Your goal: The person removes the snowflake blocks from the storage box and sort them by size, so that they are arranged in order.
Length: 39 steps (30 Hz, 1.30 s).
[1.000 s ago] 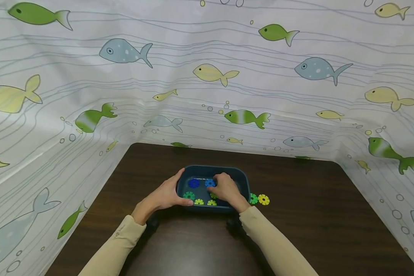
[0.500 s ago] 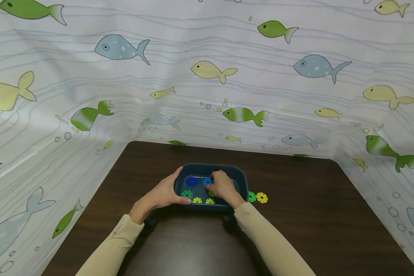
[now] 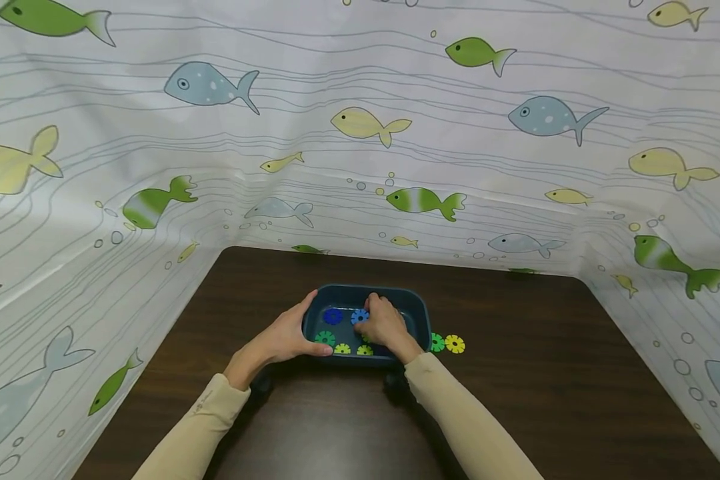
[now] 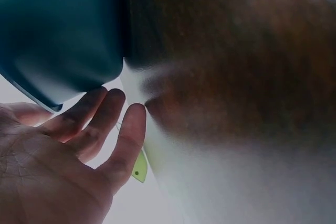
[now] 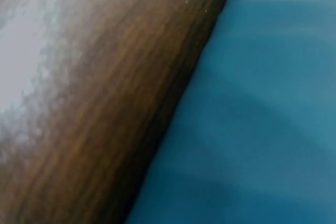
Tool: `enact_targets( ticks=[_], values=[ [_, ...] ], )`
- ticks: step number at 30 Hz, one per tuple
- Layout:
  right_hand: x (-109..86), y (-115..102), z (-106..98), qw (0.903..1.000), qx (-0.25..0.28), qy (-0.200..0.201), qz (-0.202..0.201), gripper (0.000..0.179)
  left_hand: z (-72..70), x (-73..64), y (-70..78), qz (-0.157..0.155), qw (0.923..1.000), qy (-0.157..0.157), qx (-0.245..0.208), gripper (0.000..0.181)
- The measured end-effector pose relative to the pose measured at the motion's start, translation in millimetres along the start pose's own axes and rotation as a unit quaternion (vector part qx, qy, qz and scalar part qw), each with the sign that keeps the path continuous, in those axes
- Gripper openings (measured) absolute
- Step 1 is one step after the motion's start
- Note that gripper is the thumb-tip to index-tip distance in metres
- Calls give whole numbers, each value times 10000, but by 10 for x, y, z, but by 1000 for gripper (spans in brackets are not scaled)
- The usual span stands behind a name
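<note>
At the left, a left hand (image 3: 285, 337) in a cream sleeve (image 3: 198, 417) grips the left end of a smooth dark teal, round-cornered rectangular tray (image 3: 419, 317), thumb over the near rim, the other fingers spread along the outer wall. The tray sits on a dark brown wood-grain surface (image 3: 546, 353). Within it, from the left, lie a notched flat green disc (image 3: 325, 339) by the near left corner, a notched dark blue disc (image 3: 333, 316) farther back, a notched yellow-green disc (image 3: 342, 349) at the near wall, a notched light blue disc (image 3: 359, 317) farther back and a second yellow-green disc (image 3: 365, 350) at the near wall. The right hand (image 3: 387, 323) reaches inside, bent fingers at the light blue disc; whether they pinch it, I cannot tell. Right of the tray, a bright green disc (image 3: 437, 343) lies just beside a yellow disc (image 3: 455, 344).
</note>
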State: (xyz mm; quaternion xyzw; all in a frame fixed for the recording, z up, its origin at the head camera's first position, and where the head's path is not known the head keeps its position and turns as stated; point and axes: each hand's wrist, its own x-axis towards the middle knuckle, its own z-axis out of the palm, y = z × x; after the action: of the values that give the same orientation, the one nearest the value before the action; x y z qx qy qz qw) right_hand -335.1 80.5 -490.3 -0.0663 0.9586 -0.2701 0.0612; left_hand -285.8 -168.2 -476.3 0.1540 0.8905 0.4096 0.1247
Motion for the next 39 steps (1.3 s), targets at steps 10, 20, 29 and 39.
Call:
enact_targets(
  ticks=[10,20,29,39],
  values=[
    [87,134,65,9992,-22,-45,-385,46,10,1,12,-30,10000,34,-56,134],
    [-172,-110,-129,9992,123,-96,-366,44,18,-39,-23,-93,9999,45,-73,135],
    [-65,-14,-104,9991,196,-67,-367,47,13,-19,-4,-54,9999,61,-128,134],
    [-147,-87,-176,9980,442,115,-432,45,15,-26,16,-34,9999,83,-54,133]
  ],
)
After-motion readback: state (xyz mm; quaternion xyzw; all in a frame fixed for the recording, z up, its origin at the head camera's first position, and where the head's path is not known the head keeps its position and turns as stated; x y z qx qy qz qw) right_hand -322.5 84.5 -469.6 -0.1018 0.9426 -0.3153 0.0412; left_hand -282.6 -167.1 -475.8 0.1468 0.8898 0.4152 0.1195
